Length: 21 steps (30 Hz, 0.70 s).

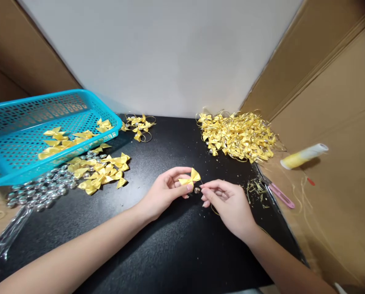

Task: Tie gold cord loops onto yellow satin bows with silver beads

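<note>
A yellow ribbon bow (191, 178) is pinched between the thumb and fingers of my left hand (170, 188). Just under the bow, in the gap between both hands, hangs a small shiny metallic bead (197, 190). My right hand (227, 204) is closed at the fingertips on a thin cord that runs up toward the bow. More of the gold cord (214, 210) loops out below the right hand's fingers. What lies behind the left fingers is hidden.
At left stands a blue basket (104, 108) with bows; silvery beads (44, 190) and loose bows (104, 173) lie before it. Corded bows form a small group (139, 124) and a large pile (239, 136). Pink-handled scissors (282, 196), cord scraps (257, 188) and a spool (305, 156) lie right.
</note>
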Available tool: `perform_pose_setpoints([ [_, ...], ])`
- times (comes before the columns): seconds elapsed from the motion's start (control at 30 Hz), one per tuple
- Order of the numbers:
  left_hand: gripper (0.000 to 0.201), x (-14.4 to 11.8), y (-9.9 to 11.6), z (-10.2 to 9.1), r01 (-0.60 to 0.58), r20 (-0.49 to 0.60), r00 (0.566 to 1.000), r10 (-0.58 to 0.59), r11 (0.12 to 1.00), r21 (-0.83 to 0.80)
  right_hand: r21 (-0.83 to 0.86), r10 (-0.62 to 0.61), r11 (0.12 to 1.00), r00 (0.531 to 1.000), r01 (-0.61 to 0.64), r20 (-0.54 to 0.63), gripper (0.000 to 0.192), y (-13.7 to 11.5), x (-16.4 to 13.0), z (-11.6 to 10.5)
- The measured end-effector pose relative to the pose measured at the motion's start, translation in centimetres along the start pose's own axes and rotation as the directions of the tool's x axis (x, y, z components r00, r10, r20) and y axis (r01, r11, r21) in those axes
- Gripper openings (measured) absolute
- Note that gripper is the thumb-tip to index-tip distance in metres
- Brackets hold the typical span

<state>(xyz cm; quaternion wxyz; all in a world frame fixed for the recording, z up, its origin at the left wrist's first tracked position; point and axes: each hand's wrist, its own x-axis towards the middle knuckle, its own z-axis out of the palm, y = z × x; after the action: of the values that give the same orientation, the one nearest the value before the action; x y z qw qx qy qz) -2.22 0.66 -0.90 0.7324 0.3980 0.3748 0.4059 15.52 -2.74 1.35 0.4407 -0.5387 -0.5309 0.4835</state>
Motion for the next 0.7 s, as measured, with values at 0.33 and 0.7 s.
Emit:
perform_pose_setpoints([
  [0.33,0.011,-0.3,-1.2,-1.2,-0.011,0.126,0.992,0.018,0.998,-0.061,-0.074,-0.125,0.989,0.991,0.128,0.043,0.004,2.6,-0.3,0.6],
  [0.7,0.025,-0.9,-1.5,-0.8,0.114,0.159,0.982,-0.097,0.988,-0.103,-0.148,-0.393,0.906,0.918,0.397,0.054,0.013,2.5,-0.3,0.3],
])
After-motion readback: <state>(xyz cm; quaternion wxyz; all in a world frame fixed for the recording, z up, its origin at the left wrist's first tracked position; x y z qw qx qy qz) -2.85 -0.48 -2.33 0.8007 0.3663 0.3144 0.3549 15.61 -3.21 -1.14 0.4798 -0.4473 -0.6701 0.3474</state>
